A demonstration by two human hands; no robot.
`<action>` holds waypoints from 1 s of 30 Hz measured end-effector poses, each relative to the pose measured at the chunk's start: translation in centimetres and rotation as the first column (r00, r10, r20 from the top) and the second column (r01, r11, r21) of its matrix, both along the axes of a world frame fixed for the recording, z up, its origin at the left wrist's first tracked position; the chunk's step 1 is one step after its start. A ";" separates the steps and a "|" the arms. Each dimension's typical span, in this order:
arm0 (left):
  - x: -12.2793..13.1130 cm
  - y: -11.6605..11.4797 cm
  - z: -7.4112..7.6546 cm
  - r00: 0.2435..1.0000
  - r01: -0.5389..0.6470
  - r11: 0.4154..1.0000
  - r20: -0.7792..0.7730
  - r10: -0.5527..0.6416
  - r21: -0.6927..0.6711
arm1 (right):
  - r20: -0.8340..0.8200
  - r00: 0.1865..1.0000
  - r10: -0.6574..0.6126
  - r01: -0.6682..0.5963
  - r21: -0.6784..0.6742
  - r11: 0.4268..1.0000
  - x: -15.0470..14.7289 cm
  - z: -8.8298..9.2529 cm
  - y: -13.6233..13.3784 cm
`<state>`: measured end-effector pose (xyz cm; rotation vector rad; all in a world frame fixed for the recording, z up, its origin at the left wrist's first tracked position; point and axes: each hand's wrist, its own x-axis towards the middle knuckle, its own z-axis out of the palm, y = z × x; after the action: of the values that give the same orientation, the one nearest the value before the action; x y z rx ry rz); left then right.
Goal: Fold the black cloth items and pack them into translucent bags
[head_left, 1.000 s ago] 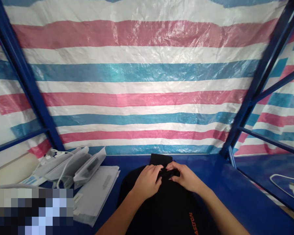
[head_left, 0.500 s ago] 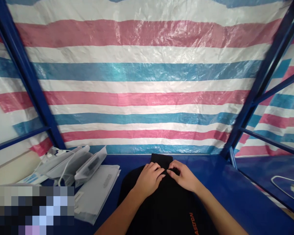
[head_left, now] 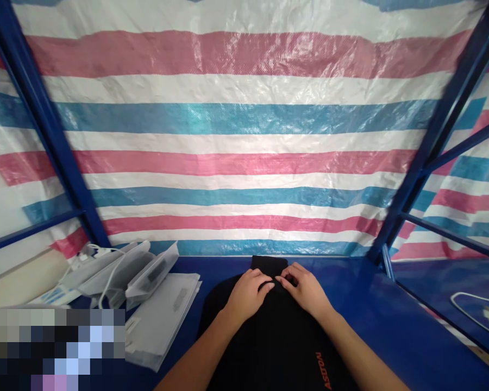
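Note:
A black garment point(head_left: 277, 342) with orange lettering point(head_left: 329, 370) lies on the blue table point(head_left: 383, 326) in front of me. My left hand point(head_left: 248, 296) and my right hand point(head_left: 305, 290) rest side by side on its far end. Their fingertips almost meet over a small folded flap of the fabric. The fingers of both hands are curled and pressed together on the cloth, pinching it at the fold. A narrow black part of the garment sticks out beyond my fingers toward the back wall.
Several flat grey plastic bags point(head_left: 163, 315) with white cables lie at the left. A white cable with a plug point(head_left: 478, 312) lies on the neighbouring surface at right. Blue metal posts point(head_left: 424, 157) frame a striped tarp wall point(head_left: 244, 163) behind.
My hands have slid slightly forward and flattened the raised fold they were pinching. The garment has shifted, showing more of the orange lettering.

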<state>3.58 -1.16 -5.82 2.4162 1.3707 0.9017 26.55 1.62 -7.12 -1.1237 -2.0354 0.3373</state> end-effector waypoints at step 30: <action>-0.7 0.4 0.7 0.993 0.050 0.998 -0.105 -0.047 0.026 | 0.205 0.931 0.302 -0.319 0.057 0.946 1.5 0.5 -0.3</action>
<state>2.92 -0.78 -5.15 2.5392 1.3364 0.7992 28.03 1.36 -6.66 -0.8021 -2.3835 0.2983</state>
